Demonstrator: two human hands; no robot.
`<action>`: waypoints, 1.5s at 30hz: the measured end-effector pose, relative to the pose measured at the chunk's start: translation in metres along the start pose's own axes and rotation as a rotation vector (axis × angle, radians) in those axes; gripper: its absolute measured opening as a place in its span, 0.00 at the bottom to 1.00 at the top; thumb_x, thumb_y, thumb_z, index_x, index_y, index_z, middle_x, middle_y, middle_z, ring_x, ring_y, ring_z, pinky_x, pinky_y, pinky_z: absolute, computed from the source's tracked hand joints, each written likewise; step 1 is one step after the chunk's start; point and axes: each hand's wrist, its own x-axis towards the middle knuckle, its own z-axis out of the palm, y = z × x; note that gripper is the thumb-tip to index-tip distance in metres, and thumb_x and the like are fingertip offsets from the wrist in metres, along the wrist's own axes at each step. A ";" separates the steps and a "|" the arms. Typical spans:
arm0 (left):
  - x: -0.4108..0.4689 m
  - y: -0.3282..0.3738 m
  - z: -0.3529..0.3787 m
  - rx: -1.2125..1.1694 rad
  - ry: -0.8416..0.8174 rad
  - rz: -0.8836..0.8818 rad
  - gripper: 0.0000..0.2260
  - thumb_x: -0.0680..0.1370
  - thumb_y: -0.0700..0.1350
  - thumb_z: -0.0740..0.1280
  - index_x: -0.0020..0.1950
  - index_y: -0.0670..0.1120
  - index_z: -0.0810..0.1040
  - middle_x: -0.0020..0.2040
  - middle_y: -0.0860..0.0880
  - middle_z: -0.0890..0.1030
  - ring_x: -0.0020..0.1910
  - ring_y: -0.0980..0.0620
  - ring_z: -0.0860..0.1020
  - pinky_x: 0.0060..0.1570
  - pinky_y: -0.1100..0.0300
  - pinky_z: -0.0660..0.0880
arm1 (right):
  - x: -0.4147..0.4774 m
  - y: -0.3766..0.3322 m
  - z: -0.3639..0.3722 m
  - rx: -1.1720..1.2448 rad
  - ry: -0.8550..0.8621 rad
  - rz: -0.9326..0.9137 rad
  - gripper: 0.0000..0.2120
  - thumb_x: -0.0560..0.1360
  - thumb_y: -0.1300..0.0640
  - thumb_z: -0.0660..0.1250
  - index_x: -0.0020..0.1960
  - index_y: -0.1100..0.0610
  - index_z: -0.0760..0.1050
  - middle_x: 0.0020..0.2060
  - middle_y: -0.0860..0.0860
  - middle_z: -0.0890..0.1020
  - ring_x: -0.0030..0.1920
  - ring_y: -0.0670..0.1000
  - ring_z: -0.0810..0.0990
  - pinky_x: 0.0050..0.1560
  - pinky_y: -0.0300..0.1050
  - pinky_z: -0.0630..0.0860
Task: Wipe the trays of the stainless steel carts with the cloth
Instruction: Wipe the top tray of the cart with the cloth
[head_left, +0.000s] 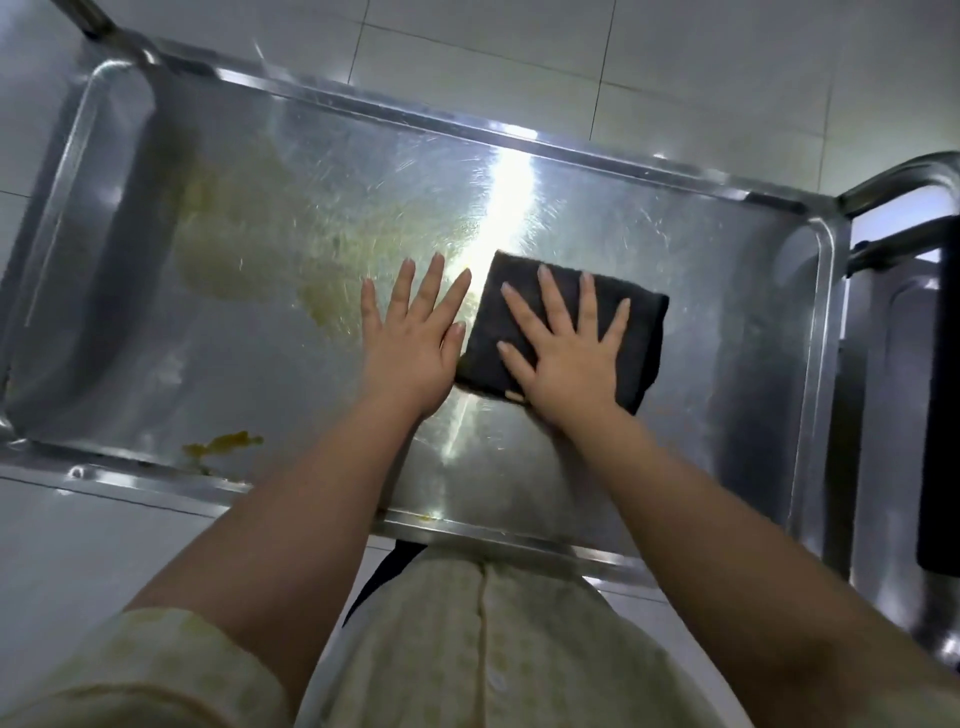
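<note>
Head view, straight down, and both arms are out over the steel tray of the cart. Right grip lies flat on the dark folded cloth, fingers straight and spread, palm pressing it onto the tray floor. It's open-handed, nothing curled round the fabric. The cloth sits right of the tray's middle, just right of a bright streak of glare, one corner pointing toward the far rim.

Left grip is close alongside, also flat and open, fingers straight, palm down on bare metal. Its thumb is at the cloth's left edge; touching or just short, I can't tell.

Over on the left half, a cloudy yellowish film spreads across the tray floor, and a thicker yellow-orange smear sits by the near rim. To the right, the cart's tubular frame bends round, with a black bar beyond the tray's end. Pale floor tiles show past the far rim. Bottom of frame: a pale patterned garment and a sleeve on the left arm.
</note>
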 end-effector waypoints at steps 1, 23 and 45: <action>0.000 0.000 0.000 0.000 0.002 -0.004 0.24 0.84 0.55 0.48 0.80 0.60 0.49 0.81 0.53 0.50 0.79 0.48 0.46 0.74 0.36 0.42 | 0.033 0.006 -0.007 0.008 -0.011 0.063 0.30 0.77 0.31 0.43 0.77 0.35 0.43 0.80 0.45 0.46 0.78 0.61 0.41 0.70 0.75 0.37; 0.002 0.005 -0.004 0.019 -0.028 -0.036 0.24 0.83 0.56 0.49 0.80 0.60 0.51 0.81 0.53 0.50 0.79 0.47 0.46 0.74 0.39 0.37 | 0.027 0.056 -0.014 0.007 -0.030 0.070 0.31 0.76 0.31 0.43 0.77 0.35 0.44 0.80 0.45 0.47 0.78 0.62 0.42 0.70 0.74 0.36; 0.010 0.029 -0.011 0.019 -0.083 0.001 0.24 0.83 0.51 0.51 0.80 0.54 0.52 0.81 0.50 0.51 0.79 0.43 0.46 0.72 0.33 0.39 | 0.034 0.122 -0.027 0.043 -0.090 0.198 0.30 0.76 0.28 0.42 0.76 0.31 0.39 0.79 0.43 0.42 0.77 0.63 0.36 0.67 0.76 0.32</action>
